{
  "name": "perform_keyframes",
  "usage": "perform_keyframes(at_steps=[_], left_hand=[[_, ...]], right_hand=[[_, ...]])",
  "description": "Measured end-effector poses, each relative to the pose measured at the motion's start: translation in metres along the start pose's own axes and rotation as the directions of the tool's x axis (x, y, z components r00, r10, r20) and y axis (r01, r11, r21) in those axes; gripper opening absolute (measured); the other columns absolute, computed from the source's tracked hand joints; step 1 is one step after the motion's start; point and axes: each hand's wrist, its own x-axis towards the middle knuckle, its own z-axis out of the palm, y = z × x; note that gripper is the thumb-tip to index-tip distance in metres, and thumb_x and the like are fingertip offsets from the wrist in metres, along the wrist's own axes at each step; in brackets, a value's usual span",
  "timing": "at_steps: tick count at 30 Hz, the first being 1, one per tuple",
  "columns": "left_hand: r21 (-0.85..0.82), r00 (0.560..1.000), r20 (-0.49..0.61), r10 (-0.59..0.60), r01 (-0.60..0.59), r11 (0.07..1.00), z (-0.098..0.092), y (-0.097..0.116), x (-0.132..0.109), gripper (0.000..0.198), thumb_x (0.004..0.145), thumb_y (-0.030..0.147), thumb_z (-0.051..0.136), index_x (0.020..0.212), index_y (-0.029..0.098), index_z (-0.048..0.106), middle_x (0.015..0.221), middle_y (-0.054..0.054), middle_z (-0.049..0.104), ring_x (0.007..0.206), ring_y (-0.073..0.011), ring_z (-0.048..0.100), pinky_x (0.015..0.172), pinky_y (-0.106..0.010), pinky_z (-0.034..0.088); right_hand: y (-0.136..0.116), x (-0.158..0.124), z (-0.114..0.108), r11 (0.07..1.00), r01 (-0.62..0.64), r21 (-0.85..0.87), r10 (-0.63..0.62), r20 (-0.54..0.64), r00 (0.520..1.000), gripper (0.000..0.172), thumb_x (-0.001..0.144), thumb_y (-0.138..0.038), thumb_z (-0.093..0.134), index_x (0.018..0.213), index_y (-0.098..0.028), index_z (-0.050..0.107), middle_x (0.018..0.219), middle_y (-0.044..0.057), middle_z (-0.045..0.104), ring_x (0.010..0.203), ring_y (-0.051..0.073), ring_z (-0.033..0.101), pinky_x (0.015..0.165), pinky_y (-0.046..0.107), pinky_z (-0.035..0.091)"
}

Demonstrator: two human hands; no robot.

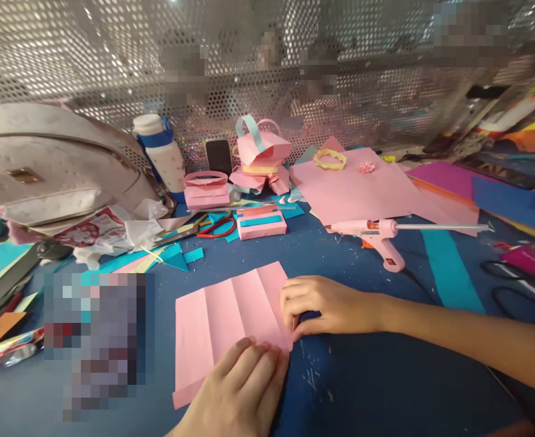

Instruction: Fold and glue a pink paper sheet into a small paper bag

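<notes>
Left hand (244,388) fingers extended flat, pressing near edge of creased pink paper (224,315), right hand (326,306) fingers curled, pinching its right edge, glue gun (376,233) beyond the paper

bare table (367,388) near right, glue gun (381,233) behind, clutter left

We see a pink paper sheet (224,315) lying flat, low in our view toward 6 o'clock. It is roughly rectangular, and three straight creases running from 12 to 6 o'clock split it into four long panels. Our left hand (240,388) covers its 5 o'clock corner, and our right hand (326,306) pinches its 3 o'clock edge
</notes>
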Motion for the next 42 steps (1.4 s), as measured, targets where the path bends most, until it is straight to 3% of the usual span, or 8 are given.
perform_keyframes(at_steps=[5, 12, 19, 30, 34, 38, 40, 42], left_hand=[[0.004, 1.000, -0.012, -0.006, 0.007, 1.000, 0.006, -0.004, -0.003, 0.036, 0.093, 0.006, 0.038, 0.115, 0.008, 0.066, 0.093, -0.007, 0.071, 0.087, -0.0181, 0.065, 0.089, -0.035, 0.054], [0.094, 0.997, -0.076, 0.025, -0.018, 0.995, 0.010, -0.003, -0.007, 0.039, 0.090, 0.002, 0.038, 0.112, 0.013, 0.069, 0.102, -0.003, 0.072, 0.092, -0.0164, 0.065, 0.098, -0.035, 0.048], [0.093, 0.999, -0.053, -0.013, 0.018, 0.995, 0.016, 0.001, -0.019, 0.039, 0.093, 0.005, 0.036, 0.117, 0.011, 0.066, 0.121, -0.004, 0.069, 0.102, -0.0177, 0.063, 0.094, -0.030, 0.051], [0.013, 1.000, -0.005, -0.005, 0.005, 1.000, 0.008, -0.015, -0.009, 0.036, 0.097, 0.017, 0.038, 0.120, 0.016, 0.065, 0.116, 0.004, 0.071, 0.102, -0.0131, 0.062, 0.093, -0.029, 0.047], [-0.013, 0.998, 0.037, 0.052, -0.052, 0.999, 0.010, -0.020, -0.012, 0.037, 0.098, 0.024, 0.039, 0.126, 0.015, 0.062, 0.124, 0.002, 0.067, 0.109, -0.0150, 0.059, 0.099, -0.031, 0.045], [-0.096, 0.992, 0.105, 0.070, -0.060, 0.994, 0.006, -0.027, -0.010, 0.039, 0.096, 0.026, 0.045, 0.131, 0.013, 0.058, 0.128, -0.002, 0.065, 0.110, -0.0177, 0.057, 0.100, -0.033, 0.048], [-0.141, 0.986, 0.144, 0.084, -0.064, 0.988, 0.004, -0.029, -0.007, 0.040, 0.094, 0.024, 0.048, 0.131, 0.011, 0.057, 0.126, -0.006, 0.065, 0.108, -0.0197, 0.058, 0.096, -0.034, 0.050], [-0.153, 0.983, 0.159, 0.088, -0.064, 0.986, 0.002, -0.030, -0.005, 0.040, 0.093, 0.023, 0.048, 0.130, 0.009, 0.057, 0.124, -0.009, 0.065, 0.105, -0.0217, 0.058, 0.092, -0.035, 0.052]], right_hand=[[-0.005, 0.005, 0.009, 0.976, -0.216, 0.013, 0.217, -0.050, 0.975, 0.020, 0.089, -0.034, 0.066, 0.078, -0.017, 0.062, 0.081, 0.000, 0.058, 0.085, 0.016, 0.052, 0.077, 0.028, 0.039], [-0.007, 0.005, 0.016, 0.973, -0.224, -0.057, 0.221, -0.062, 0.973, 0.017, 0.092, -0.025, 0.061, 0.077, -0.018, 0.058, 0.078, -0.001, 0.052, 0.081, 0.015, 0.046, 0.076, 0.028, 0.036], [-0.003, 0.005, 0.009, 0.988, -0.156, 0.004, 0.156, -0.009, 0.988, 0.022, 0.094, -0.027, 0.058, 0.075, -0.017, 0.058, 0.077, -0.001, 0.052, 0.080, 0.015, 0.046, 0.078, 0.028, 0.037], [0.012, -0.003, 0.003, 0.987, 0.015, 0.163, -0.015, -0.004, 1.000, 0.014, 0.090, -0.031, 0.065, 0.093, -0.018, 0.071, 0.085, 0.001, 0.063, 0.085, 0.012, 0.054, 0.084, 0.026, 0.040], [0.015, -0.006, 0.005, 0.980, 0.171, 0.101, -0.165, -0.067, 0.984, 0.014, 0.094, -0.027, 0.060, 0.090, -0.018, 0.070, 0.090, 0.003, 0.069, 0.085, 0.013, 0.058, 0.082, 0.028, 0.040], [0.013, -0.008, 0.004, 0.963, 0.270, -0.013, -0.270, -0.057, 0.961, 0.023, 0.100, -0.024, 0.047, 0.089, -0.019, 0.067, 0.092, 0.005, 0.073, 0.085, 0.015, 0.062, 0.075, 0.031, 0.040], [0.007, -0.008, 0.004, 0.977, 0.212, -0.007, -0.212, -0.064, 0.975, 0.024, 0.098, -0.029, 0.051, 0.084, -0.019, 0.067, 0.091, 0.004, 0.072, 0.083, 0.015, 0.062, 0.073, 0.029, 0.041], [-0.001, -0.008, 0.006, 0.999, 0.019, 0.030, -0.017, -0.089, 0.996, 0.021, 0.094, -0.034, 0.059, 0.082, -0.019, 0.065, 0.086, 0.002, 0.069, 0.077, 0.013, 0.061, 0.069, 0.025, 0.042]])
